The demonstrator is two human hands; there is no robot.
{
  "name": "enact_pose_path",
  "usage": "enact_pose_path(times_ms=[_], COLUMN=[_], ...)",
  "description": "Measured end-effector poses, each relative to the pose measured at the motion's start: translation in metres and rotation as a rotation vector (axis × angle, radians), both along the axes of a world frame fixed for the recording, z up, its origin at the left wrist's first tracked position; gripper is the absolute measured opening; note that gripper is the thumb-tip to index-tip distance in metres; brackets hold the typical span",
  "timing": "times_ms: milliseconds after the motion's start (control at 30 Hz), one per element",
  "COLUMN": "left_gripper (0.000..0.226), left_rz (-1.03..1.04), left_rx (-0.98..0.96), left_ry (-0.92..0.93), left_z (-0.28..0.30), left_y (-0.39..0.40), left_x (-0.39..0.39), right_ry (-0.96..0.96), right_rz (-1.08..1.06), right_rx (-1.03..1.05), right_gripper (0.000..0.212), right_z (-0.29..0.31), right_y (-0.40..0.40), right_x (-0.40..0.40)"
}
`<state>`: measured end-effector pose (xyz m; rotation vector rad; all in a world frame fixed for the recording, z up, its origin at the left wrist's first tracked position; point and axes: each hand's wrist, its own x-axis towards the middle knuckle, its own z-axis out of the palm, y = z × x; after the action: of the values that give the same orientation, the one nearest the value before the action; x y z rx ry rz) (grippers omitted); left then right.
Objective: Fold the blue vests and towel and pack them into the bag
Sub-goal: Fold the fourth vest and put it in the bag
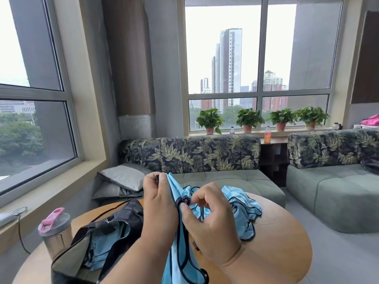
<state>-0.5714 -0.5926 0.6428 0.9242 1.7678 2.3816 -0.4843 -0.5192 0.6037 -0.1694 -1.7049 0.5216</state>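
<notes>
round wooden counter (283, 238) by the windows, left to right: lidded tumbler (55, 232); open black bag (114, 224) with pale blue cloth already inside. left hand (159, 203) and right hand (207, 226), each grip pinching one blue vest (178, 257) at its dark trim; another blue heap (242, 203) on the counter behind. risk: slippery fabric could slide from the pinch, spoiling the fold.

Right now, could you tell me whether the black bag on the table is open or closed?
Open: the black bag gapes at the top, and light blue fabric shows inside it.
</notes>
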Motion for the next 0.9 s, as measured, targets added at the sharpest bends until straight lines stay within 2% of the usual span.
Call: enact_pose_path(times_ms=[233, 367, 600, 667, 800, 900], left_gripper=[0.019, 0.020, 0.018, 0.017, 0.017, 0.017], left_rz=[0.024, 0.023, 0.026, 0.035, 0.047, 0.038], left_rx=[0.007, 0.019, 0.014, 0.015, 0.026, 0.028], left_ry=[0.000, 0.010, 0.004, -0.002, -0.001, -0.017], left_z=[-0.002, -0.002, -0.008, -0.009, -0.010, -0.011], left_y=[0.001, 0.003, 0.006, 0.006, 0.007, 0.008], left_x=[0.000, 0.002, -0.002, -0.004, -0.004, -0.004], right_ry=[-0.009, -0.037, -0.037, -0.034, -0.046, -0.065], right_rz=[-0.060, -0.153, -0.169, -0.186, -0.170, -0.160], right_rx=[-0.044, -0.011, -0.176, -0.167, -0.118, -0.158], right_gripper=[0.025, 0.018, 0.039, 0.044, 0.028, 0.020], right_z=[-0.014, -0.014, -0.017, -0.019, -0.022, -0.022], right_y=[0.002, -0.001, -0.003, -0.003, -0.001, -0.001], right_x=[-0.002, -0.004, -0.003, -0.003, -0.004, -0.005])
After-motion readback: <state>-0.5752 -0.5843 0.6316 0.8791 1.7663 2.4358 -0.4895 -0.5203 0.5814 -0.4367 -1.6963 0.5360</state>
